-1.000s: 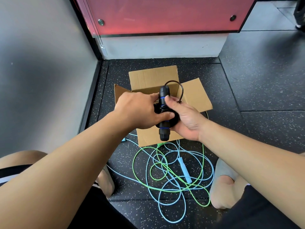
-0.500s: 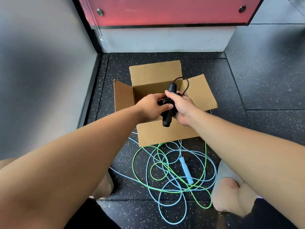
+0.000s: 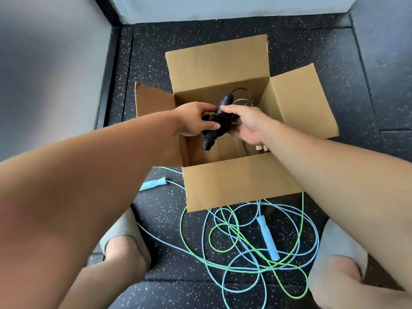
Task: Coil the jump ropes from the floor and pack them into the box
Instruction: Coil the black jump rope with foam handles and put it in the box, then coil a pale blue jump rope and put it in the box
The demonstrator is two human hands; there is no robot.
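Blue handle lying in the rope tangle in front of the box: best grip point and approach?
Probably the middle of the blue handle, from above, fingers pinching across its narrow width. It lies flat on the floor, a straight slim cylinder, with rope loops crossing near its lower end.

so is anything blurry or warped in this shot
Head view: the wall and left forearm at the left edge are smeared soft; box, black rope and floor ropes look fairly sharp; the wide lens swells both arms toward the bottom corners.
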